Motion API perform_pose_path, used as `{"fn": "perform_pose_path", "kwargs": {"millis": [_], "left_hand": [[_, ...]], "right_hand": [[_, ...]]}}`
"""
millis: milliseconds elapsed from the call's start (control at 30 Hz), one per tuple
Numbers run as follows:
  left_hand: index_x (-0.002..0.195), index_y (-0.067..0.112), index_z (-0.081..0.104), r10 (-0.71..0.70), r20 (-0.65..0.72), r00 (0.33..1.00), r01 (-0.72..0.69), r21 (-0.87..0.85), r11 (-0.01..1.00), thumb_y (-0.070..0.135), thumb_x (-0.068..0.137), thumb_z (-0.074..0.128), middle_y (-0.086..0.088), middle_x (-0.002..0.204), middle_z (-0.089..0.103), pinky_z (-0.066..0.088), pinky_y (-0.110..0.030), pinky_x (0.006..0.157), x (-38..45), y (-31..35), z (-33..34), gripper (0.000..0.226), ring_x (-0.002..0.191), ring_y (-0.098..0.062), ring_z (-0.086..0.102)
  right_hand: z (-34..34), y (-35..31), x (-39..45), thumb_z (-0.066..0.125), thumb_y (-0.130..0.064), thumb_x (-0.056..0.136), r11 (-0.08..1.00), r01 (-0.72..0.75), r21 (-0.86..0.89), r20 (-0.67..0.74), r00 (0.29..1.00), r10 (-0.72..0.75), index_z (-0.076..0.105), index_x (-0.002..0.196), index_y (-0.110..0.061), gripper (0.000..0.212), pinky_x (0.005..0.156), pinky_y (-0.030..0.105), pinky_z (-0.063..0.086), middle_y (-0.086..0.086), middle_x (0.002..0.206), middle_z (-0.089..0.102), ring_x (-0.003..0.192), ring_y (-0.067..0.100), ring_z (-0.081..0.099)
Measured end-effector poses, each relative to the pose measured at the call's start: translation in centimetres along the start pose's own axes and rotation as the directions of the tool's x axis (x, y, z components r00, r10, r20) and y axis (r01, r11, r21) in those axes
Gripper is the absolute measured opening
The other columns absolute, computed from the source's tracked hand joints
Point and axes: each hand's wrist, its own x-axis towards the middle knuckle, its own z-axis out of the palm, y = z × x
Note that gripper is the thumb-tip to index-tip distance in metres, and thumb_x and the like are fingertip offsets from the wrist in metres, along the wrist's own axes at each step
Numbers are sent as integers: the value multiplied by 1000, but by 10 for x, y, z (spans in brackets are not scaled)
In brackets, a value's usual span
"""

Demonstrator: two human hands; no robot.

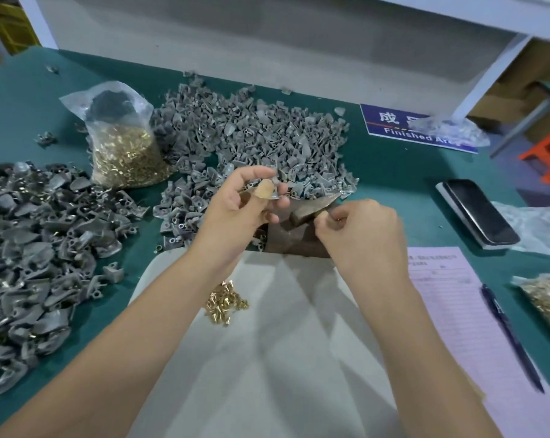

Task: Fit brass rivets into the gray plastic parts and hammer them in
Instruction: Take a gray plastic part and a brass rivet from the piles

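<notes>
Left hand (pixel 238 203) raised over the near edge of the middle pile (pixel 251 134), fingers closed on one gray part (pixel 275 184), thumb pressed across it. Held up close, likely to present its rivet hole toward the other hand. Part's pointing and long axis impossible to tell: mostly covered by fingers and blurred.

Right hand (pixel 359 229) curled shut around the hammer (pixel 311 210), gripped close up by the head. Head lying on a brown block (pixel 295 241), long axis running near-left to far-right, tapered end toward the far right. Short grip probably for light taps, or simply to free the fingertips; a speck of brass between those fingertips may be a rivet, but too small to say for sure.

Hands close together, not touching, part and hammer just beside each other over the block.

Loose rivets (pixel 226 298) heaped on white sheet (pixel 267 358) near the body, within easy reach of either hand. Bag (pixel 125 147) of more rivets standing behind, beside the middle pile. Darker pile (pixel 30 254) on the left, with brass glints, probably finished pieces kept apart from raw stock.
</notes>
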Motion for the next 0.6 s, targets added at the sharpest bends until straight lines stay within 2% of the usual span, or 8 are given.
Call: {"fn": "perform_pose_path", "kwargs": {"millis": [67, 167, 233, 333, 433, 500, 600], "left_hand": [[119, 18, 62, -44, -11, 999, 44, -13, 999, 15, 105, 54, -4, 107, 75, 53, -19, 74, 2, -1, -5, 17, 93, -12, 70], [123, 18, 65, -68, -5, 998, 68, 53, 996, 7, 101, 59, -3, 112, 76, 54, -19, 80, 0, -2, -10, 25, 98, -12, 71], [123, 14, 67, -38, 15, 999, 36, 136, 990, 5, 101, 60, -2, 110, 76, 56, -20, 81, -3, -3, -9, 26, 94, -13, 72], [126, 12, 63, 17, 21, 1000, -22, 251, 968, 7, 102, 59, -2, 107, 76, 58, -23, 74, -7, -4, -6, 25, 82, -14, 73], [121, 16, 60, 97, 36, 995, -103, 347, 932, 13, 104, 57, 0, 108, 76, 56, -24, 65, -11, -2, -2, 18, 77, -16, 73], [119, 17, 61, 143, 57, 988, -154, 403, 902, 17, 105, 56, 4, 110, 76, 55, -24, 62, -13, -2, -1, 15, 78, -16, 73], [117, 15, 63, 139, 52, 989, -148, 375, 915, 20, 104, 58, 5, 110, 77, 55, -24, 58, -15, 0, -1, 15, 72, -17, 73]], "right_hand": [[2, 0, 2, 61, -32, 89, 1000, -26, 14, -26, 999, 26, 47, 52, -10, 45, 54, 34, 27, 7, 53, 31, 60, 32, 34], [6, 5, 3, 62, -36, 91, 999, -25, 26, -31, 999, 26, 58, 59, -7, 43, 54, 34, 34, 9, 56, 45, 64, 34, 45], [8, 11, 2, 62, -37, 94, 998, 14, 65, -34, 999, -12, 61, 66, -9, 40, 60, 35, 35, 9, 67, 55, 74, 32, 51], [6, 18, -2, 61, -19, 95, 959, 150, 242, -224, 970, -95, 76, 89, -15, 16, 73, 30, 38, 7, 87, 64, 87, 28, 58], [4, 19, -10, 63, -4, 92, 876, 324, 357, -417, 894, -160, 77, 104, -11, 20, 80, 17, 43, 4, 93, 66, 83, 16, 59], [7, 17, -14, 64, 0, 91, 836, 378, 398, -437, 879, -190, 75, 111, -10, 24, 82, 10, 42, 2, 94, 67, 82, 11, 58], [11, 12, -17, 66, -1, 90, 793, 400, 460, -421, 884, -202, 72, 111, -11, 24, 83, 14, 46, 0, 95, 69, 86, 13, 62]]}}
